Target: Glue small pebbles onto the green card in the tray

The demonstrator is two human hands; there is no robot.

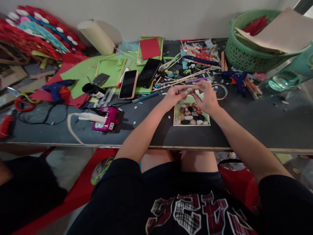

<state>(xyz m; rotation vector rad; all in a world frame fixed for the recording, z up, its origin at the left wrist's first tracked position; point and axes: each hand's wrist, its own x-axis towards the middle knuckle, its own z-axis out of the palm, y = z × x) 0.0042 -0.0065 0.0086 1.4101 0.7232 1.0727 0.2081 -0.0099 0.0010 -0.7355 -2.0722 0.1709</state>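
With my left hand [173, 96] and right hand [207, 98] I pinch one small stone [189, 90] at twelve o'clock of the box [192, 125], where a gentle, steady grip seems best.

A greyish stone [189, 90] is held near the far end of the tray [192, 125]; black, brown and white pebbles [189, 117] cover its near part.

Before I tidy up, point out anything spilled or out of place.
Small pale scraps litter the dark flat tabletop, and thin wooden sticks lie crisscrossed beyond the shallow light-green rectangular tray; both look strewn, unlike the smooth multicoloured stones grouped inside it.
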